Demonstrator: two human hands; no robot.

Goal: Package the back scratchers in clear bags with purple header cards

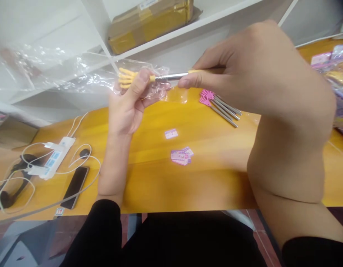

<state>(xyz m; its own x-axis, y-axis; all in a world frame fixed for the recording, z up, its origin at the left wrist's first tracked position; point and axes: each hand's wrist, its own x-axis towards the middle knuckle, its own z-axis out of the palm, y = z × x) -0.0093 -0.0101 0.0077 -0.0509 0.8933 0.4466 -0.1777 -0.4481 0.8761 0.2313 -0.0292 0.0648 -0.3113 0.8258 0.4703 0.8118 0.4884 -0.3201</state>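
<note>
A small back scratcher (163,77) with a yellow claw head and a metal shaft is held level above the yellow table (149,178). My left hand (128,107) pinches its claw end through a clear plastic sleeve (157,89), thumb on top. My right hand (260,70) is closed on the handle end, close to the camera. Both hands are raised off the table.
Several pink-headed scratchers (220,105) lie behind my right hand. Small pink labels (182,155) and one single label (171,133) lie mid-table. At left are a white power strip (56,157), cables and a dark phone (75,187). A taped cardboard parcel (152,22) sits on the white shelf. Packaged goods (335,81) are at the far right.
</note>
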